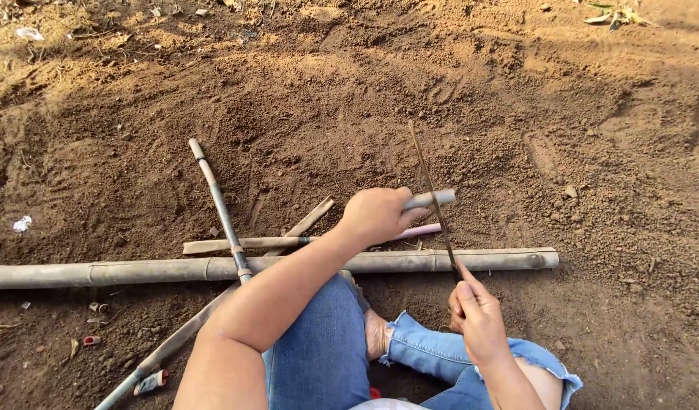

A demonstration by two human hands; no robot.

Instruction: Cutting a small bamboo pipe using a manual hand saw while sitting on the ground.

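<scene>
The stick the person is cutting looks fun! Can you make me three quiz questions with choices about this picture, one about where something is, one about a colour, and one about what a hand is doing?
1. Where does the long bamboo pole lie?
A. Flat on the soil, in front of the person's knees
B. Standing upright in the ground
C. Across the person's lap

2. What colour are the person's trousers?
A. Red
B. Blue
C. White

3. What is the left hand doing?
A. Resting open on the soil
B. Gripping a short grey stick
C. Pointing at the sky

Answers:
1. A, the pole stretches sideways across the brown earth.
2. B, the cloth over both legs is blue denim.
3. B, its fingers wrap round the stick while the right hand holds a thin saw blade across it.
</scene>
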